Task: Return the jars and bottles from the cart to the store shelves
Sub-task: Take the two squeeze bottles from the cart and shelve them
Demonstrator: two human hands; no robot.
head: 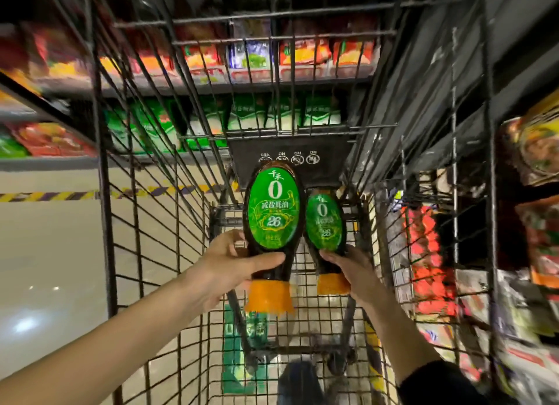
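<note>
The left grip (233, 264) curls thumb and fingers round the neck of a dark brown bottle (273, 211) with a green oval label and an orange cap, held inside the black wire cart (145, 192). The right grip (348, 268) clasps a matching second bottle (325, 220) just beside it.

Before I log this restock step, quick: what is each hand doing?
Left hand: grips the left green-label bottle near its neck.
Right hand: grips the right green-label bottle near its neck.
</note>
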